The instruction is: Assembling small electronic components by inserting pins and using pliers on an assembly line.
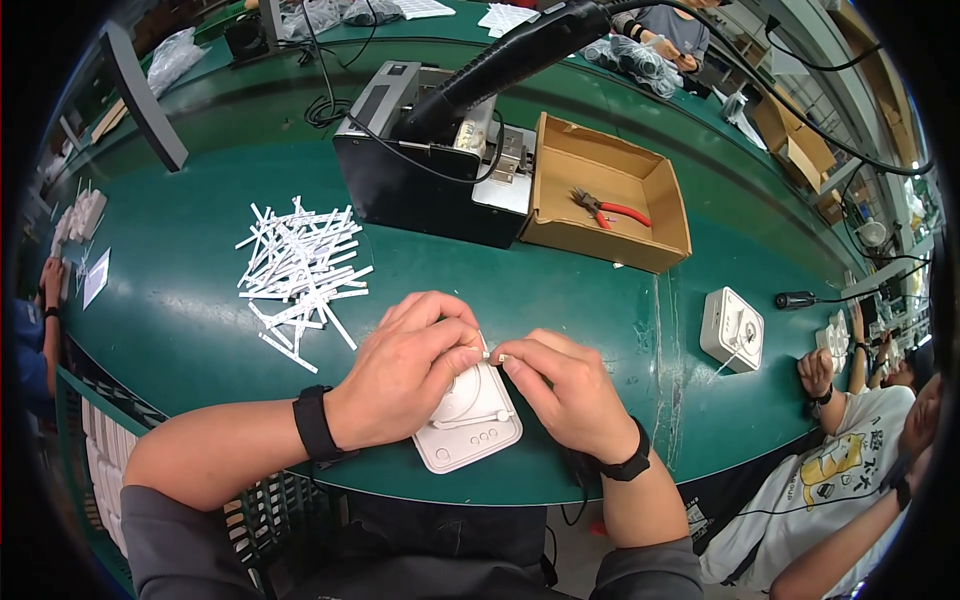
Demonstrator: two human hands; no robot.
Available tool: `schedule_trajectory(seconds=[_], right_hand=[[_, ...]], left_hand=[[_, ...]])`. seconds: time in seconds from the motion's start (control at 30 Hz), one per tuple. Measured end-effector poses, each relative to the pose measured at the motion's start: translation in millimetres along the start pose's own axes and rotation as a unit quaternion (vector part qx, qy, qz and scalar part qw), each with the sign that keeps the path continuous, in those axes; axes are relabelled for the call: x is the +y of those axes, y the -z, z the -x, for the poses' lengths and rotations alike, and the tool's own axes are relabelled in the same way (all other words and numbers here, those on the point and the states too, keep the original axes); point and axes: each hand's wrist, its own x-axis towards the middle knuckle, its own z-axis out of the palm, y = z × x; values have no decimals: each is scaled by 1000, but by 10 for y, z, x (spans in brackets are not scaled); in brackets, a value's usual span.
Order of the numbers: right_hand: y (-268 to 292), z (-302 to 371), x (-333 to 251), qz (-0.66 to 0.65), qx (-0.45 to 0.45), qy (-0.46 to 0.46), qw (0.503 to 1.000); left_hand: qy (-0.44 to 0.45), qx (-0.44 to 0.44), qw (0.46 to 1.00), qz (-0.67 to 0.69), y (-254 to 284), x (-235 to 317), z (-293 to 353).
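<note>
A flat white device (pixel 468 448) with rounded corners lies on the green table right in front of me. It has a round disc, a small arm and a row of round buttons, like a miniature record player. My left hand (pixel 405 365) rests over its far left part, finger and thumb pinched together. Just across, my right hand (pixel 568 388) pinches too, at the device's far right edge. Tiny pale ends show at both fingertips, nearly touching; what they belong to is too small to name. Left of my hands lies a loose pile of white printed strips (pixel 305 262).
Behind my hands stand a black machine (pixel 430 190) and a cardboard box (pixel 600 165) holding red-handled cutters (pixel 622 211). To the right are another white device (pixel 732 330), a black-handled tool (pixel 795 300) on a cord, and a seated person (pixel 850 460). A green crate (pixel 275 525) is lower left.
</note>
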Motion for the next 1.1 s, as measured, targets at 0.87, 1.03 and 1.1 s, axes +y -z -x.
schedule_trajectory(seconds=[0.87,1.03,1.1], right_hand=[[-15,-42,-13,57,10,84,995],[1,-11,-49,35,-20,43,998],[7,-1,-47,25,-52,21,998]], left_hand=[[-39,-18,999,-25,-20,-11,4],[-51,-26,998,-26,-10,-6,14],[-50,-32,998,-23,-7,1,14]])
